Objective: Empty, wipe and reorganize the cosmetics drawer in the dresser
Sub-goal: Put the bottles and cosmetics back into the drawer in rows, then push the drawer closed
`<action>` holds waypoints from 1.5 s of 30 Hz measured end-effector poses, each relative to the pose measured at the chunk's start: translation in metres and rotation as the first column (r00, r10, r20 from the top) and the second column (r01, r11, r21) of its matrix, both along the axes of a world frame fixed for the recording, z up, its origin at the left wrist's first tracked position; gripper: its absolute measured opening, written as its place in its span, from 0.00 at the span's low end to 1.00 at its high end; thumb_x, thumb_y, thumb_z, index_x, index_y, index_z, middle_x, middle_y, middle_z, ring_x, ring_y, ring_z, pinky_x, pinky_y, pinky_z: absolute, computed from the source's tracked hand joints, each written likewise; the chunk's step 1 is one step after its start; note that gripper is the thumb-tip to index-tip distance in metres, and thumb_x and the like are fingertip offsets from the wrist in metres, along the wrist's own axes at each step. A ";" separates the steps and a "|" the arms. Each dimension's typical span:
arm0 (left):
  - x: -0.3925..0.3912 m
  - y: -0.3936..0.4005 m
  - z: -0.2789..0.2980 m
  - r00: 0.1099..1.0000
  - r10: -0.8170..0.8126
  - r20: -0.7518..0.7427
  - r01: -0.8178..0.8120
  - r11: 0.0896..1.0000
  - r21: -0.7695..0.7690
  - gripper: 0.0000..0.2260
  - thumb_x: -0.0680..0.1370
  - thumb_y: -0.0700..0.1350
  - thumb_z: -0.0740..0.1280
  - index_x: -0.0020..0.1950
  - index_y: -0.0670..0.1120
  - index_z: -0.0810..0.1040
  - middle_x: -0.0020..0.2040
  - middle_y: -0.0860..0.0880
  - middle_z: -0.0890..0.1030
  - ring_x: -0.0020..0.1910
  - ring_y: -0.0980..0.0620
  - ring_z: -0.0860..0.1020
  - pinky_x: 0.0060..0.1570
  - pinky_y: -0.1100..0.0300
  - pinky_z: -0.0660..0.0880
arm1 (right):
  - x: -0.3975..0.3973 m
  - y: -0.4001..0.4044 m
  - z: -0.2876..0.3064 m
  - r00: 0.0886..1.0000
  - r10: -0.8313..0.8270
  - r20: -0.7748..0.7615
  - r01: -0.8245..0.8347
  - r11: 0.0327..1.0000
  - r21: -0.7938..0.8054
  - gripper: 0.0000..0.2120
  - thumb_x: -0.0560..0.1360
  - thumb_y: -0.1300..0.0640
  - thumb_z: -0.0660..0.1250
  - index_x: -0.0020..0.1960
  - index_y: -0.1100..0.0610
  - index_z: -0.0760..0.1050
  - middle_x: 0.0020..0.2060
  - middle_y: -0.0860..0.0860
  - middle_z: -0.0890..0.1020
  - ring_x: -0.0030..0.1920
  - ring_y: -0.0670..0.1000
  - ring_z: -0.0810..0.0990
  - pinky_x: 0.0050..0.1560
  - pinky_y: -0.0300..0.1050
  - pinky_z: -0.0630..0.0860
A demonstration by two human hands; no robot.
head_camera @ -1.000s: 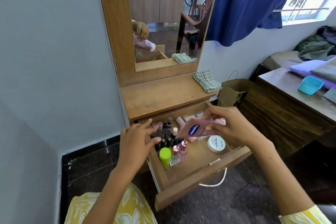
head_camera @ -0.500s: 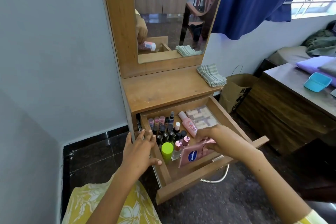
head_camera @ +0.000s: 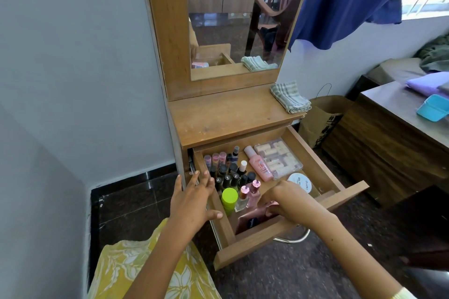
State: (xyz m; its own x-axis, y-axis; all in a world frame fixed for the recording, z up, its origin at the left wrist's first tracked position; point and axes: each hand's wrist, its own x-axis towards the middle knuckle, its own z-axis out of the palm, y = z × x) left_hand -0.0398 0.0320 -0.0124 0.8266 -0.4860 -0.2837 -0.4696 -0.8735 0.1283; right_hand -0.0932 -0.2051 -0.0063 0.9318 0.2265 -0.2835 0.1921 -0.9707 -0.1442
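Drawer stands pulled out at lower centre, long axis toward lower right, where the right hand pinches a pink pouch half hidden behind the front board, while the left hand spreads flat, holding nothing.

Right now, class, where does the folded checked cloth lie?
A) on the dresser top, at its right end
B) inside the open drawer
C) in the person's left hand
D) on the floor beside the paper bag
A: the folded checked cloth rests on the dresser top at its right end, above the open drawer.
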 end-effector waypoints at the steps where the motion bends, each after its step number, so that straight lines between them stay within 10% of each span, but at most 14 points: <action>1: 0.000 0.000 0.000 1.000 0.000 -0.001 0.000 1.000 0.000 0.38 0.75 0.63 0.62 0.78 0.51 0.49 0.78 0.51 0.44 0.76 0.50 0.42 0.71 0.43 0.36 | 0.000 0.001 -0.001 1.000 -0.003 -0.006 0.003 1.000 0.006 0.13 0.74 0.55 0.68 0.56 0.42 0.79 0.52 0.45 0.83 0.54 0.50 0.79 0.57 0.48 0.75; 11: 0.000 -0.001 0.001 1.000 -0.002 0.002 0.002 1.000 0.015 0.38 0.75 0.63 0.62 0.78 0.50 0.48 0.78 0.51 0.44 0.76 0.50 0.42 0.71 0.43 0.36 | -0.001 -0.006 0.001 0.990 -0.082 0.114 0.086 0.996 -0.032 0.09 0.73 0.51 0.68 0.53 0.43 0.80 0.52 0.40 0.81 0.55 0.44 0.77 0.52 0.39 0.73; 28: 0.000 -0.003 0.003 1.000 -0.009 -0.017 0.008 1.000 -0.008 0.39 0.74 0.60 0.65 0.78 0.48 0.49 0.78 0.49 0.46 0.76 0.51 0.44 0.73 0.47 0.44 | -0.008 -0.016 0.008 0.882 -0.383 0.275 0.256 0.879 0.403 0.04 0.73 0.58 0.71 0.46 0.51 0.82 0.42 0.44 0.84 0.42 0.41 0.81 0.48 0.43 0.80; 36: -0.026 -0.008 0.051 0.955 0.084 0.283 -0.025 0.978 -0.205 0.13 0.80 0.47 0.62 0.62 0.46 0.75 0.58 0.46 0.79 0.56 0.47 0.77 0.54 0.54 0.71 | -0.030 -0.009 0.045 0.786 -0.557 0.268 0.201 0.640 0.741 0.02 0.73 0.58 0.71 0.45 0.52 0.80 0.38 0.45 0.84 0.41 0.45 0.83 0.42 0.32 0.78; 41: -0.110 -0.042 0.046 0.882 0.156 0.445 0.079 0.881 -0.466 0.10 0.77 0.42 0.66 0.58 0.46 0.78 0.51 0.49 0.80 0.49 0.50 0.77 0.50 0.56 0.73 | -0.108 -0.024 0.029 0.776 -0.399 0.488 0.081 0.831 0.550 0.16 0.78 0.45 0.62 0.36 0.52 0.75 0.30 0.44 0.77 0.30 0.44 0.76 0.29 0.43 0.71; 45: -0.176 -0.068 -0.007 0.865 0.041 0.500 0.252 0.826 -0.504 0.17 0.73 0.39 0.70 0.62 0.44 0.77 0.59 0.45 0.79 0.58 0.46 0.78 0.56 0.52 0.75 | -0.167 -0.029 -0.034 0.743 -0.293 0.601 0.161 0.951 0.264 0.19 0.78 0.44 0.58 0.54 0.58 0.78 0.51 0.54 0.79 0.51 0.52 0.79 0.49 0.49 0.80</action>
